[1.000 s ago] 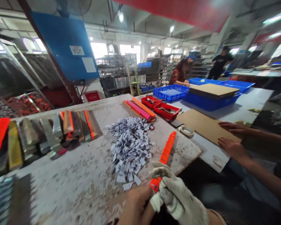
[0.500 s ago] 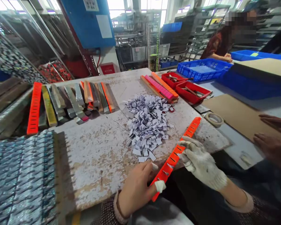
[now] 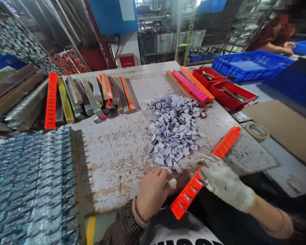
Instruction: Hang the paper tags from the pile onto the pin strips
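Observation:
My right hand [image 3: 224, 182], in a white knit glove, grips a bright orange slotted strip [image 3: 186, 197] around its middle. The strip slants from near my lap up over the table's front edge. Several small pointed silver metal pieces [image 3: 186, 197] stick out of slots in its lower part; the upper slots [image 3: 225, 144] look bare. My left hand [image 3: 154, 190] is ungloved, with white wraps on thumb and fingertip. Its fingers are curled at the near edge of a heap of small white paper pieces [image 3: 172, 132]; whether a piece is between them is hidden.
Wrapped bars [image 3: 91, 98] lie in a row at the table's back left. A board with glittery rows [image 3: 38, 183] fills the near left. Pink and orange bars [image 3: 190, 85], red trays [image 3: 232, 95], a blue crate [image 3: 252, 66] and a tape roll [image 3: 257, 131] stand right. Another person sits beyond.
My left hand has left the orange strip's lower end and moved up to the paper heap. My right hand still holds the strip. The view has shifted down and left.

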Demonstrator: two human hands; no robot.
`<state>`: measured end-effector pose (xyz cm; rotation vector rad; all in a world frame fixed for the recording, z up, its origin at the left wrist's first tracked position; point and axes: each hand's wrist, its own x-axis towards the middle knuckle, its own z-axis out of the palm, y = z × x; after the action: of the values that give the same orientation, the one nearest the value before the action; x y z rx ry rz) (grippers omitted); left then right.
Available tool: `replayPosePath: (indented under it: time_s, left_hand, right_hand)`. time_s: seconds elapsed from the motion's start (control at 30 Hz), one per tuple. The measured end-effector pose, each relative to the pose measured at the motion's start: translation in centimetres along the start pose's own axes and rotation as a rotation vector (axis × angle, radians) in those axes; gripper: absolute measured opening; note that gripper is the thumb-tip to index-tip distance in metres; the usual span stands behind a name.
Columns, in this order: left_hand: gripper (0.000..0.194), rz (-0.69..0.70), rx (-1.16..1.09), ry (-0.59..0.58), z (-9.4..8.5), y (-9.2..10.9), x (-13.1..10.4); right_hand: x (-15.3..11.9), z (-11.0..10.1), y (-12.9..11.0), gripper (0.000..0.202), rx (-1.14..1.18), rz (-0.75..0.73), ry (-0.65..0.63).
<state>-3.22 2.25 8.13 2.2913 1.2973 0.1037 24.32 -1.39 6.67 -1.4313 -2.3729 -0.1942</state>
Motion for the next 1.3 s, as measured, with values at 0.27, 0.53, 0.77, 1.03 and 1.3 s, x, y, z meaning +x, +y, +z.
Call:
replayPosePath:
  time_s: [0.27,0.53,0.77,1.03,1.3]
  left_hand:
    - [0.025,0.063,0.153,0.064,0.1,2.6,3.2]
    - [0.015,0.087,0.255,0.002,0.2,3.8,5.1]
    - [0.042,0.114,0.005,0.027,0.5,3.0,5.3]
    - [0.032,0.324,-0.374,0.021,-1.4,4.0,5.0]
    - [0.029,0.415,-0.61,-0.02,-1.9,4.7,4.4]
  right_hand:
    - [-0.7,1.3,-1.2,0.013,0.145,0.02,0.056]
    - [-3.6,-1.4,2.6,0.017,0.284,0.395,0.344]
    - [-4.3,-0.4,1.6,0.007,0.238,0.381,0.379]
    - [1.1,-1.1,-1.7,0.018,0.157,0.121,0.25]
    - [1.3,-2.6,-1.8,0.009,0.32,0.12,0.256]
